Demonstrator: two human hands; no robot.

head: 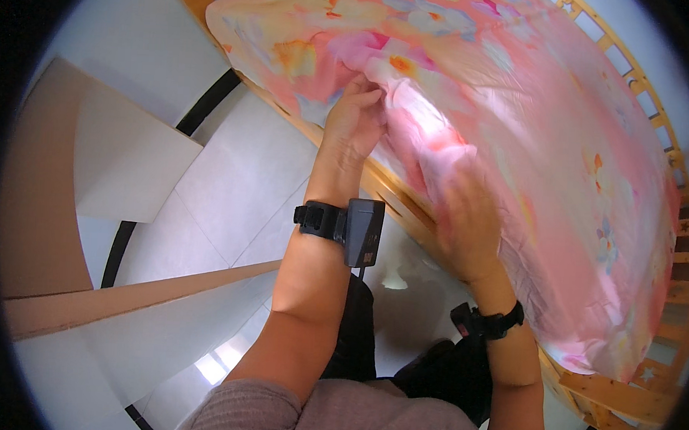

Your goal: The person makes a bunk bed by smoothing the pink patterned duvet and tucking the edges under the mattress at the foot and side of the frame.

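A pink floral bed sheet (532,148) covers the mattress of a wooden bed in front of me. My left hand (355,120) is at the sheet's near side, with the thumb and bent fingers closed on a gathered fold of it. Closer to me along the same side, my right hand (470,223) is blurred and lies against the hanging cloth. Whether its fingers grip the fabric cannot be told. Between the hands the cloth bunches into a bright, wrinkled ridge (421,117).
The wooden bed rail (400,197) runs along the near side, below the sheet. A slatted wooden guardrail (644,87) borders the far side. Pale floor tiles (236,181) lie to the left, beside a brown-edged white panel (144,307). Each wrist wears a black strapped device (365,233).
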